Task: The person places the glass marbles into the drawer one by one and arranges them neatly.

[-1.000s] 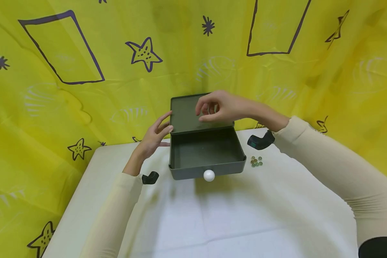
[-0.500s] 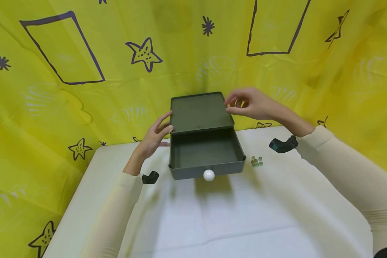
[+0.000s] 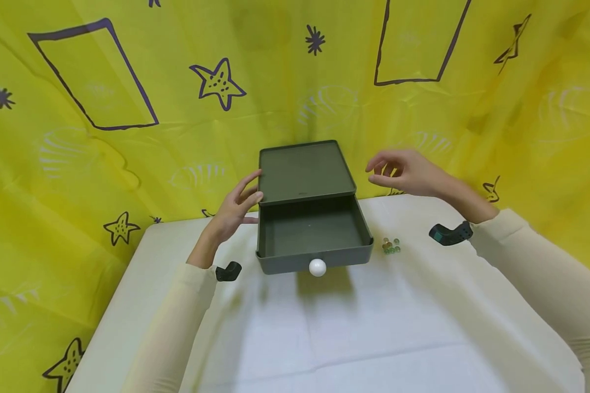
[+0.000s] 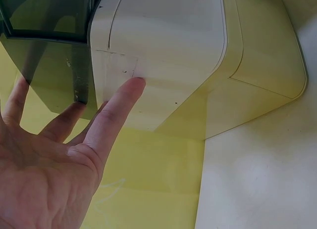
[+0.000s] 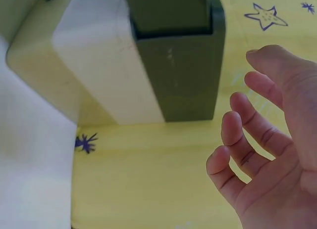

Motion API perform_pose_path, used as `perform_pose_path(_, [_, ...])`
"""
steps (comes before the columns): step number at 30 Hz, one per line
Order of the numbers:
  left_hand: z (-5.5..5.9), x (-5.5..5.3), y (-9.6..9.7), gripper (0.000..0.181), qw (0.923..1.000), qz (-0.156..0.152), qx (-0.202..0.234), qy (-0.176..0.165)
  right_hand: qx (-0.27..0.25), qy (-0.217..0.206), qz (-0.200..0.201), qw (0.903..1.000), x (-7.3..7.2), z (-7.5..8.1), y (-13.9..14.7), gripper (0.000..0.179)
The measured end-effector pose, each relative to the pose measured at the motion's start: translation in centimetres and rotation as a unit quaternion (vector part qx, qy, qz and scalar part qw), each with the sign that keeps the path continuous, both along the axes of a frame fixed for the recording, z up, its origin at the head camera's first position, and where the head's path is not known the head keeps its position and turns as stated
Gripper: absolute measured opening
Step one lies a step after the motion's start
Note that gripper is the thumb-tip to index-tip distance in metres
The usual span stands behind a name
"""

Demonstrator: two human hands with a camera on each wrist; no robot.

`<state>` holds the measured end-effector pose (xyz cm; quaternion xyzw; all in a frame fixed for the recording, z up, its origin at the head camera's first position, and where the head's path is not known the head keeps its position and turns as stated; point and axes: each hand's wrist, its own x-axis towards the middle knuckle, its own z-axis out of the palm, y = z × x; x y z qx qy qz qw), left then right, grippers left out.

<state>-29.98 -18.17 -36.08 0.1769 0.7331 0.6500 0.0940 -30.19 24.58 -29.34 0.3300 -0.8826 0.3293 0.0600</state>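
A small drawer box (image 3: 307, 172) with a dark green tray-like top stands at the table's back. Its drawer (image 3: 319, 256) is pulled out toward me, with a round white knob (image 3: 317, 267) on the front; the visible drawer floor is bare. My left hand (image 3: 231, 215) rests against the box's left side, fingers spread and mostly straight. In the left wrist view a fingertip (image 4: 133, 83) touches the white side wall (image 4: 163, 51). Right of the box, my right hand (image 3: 408, 172) hovers in the air, apart from it, fingers loosely bent and holding nothing.
Several small green and amber marbles (image 3: 391, 246) lie on the white tabletop (image 3: 275, 338), right of the drawer. A yellow patterned curtain (image 3: 275, 71) hangs close behind the box and along the sides.
My right hand has moved from over the box's top to the right, then a little lower and farther from the box. The left hand, drawer and marbles stay as they were.
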Motion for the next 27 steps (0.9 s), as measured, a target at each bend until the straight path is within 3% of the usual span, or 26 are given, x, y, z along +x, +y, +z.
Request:
perform_pose_path(16, [-0.1,0.1,-0.2,0.060,1.0000,0.003,-0.003,-0.002,0.047,-0.033,0.011,0.9983,-0.4,-3.7,2.0,0.022])
perform_pose_path(27, [0.2,0.1,0.0,0.061,1.0000,-0.001,-0.001,-0.001,0.054,-0.053,0.020,0.9969,0.2,-5.1,2.9,0.024])
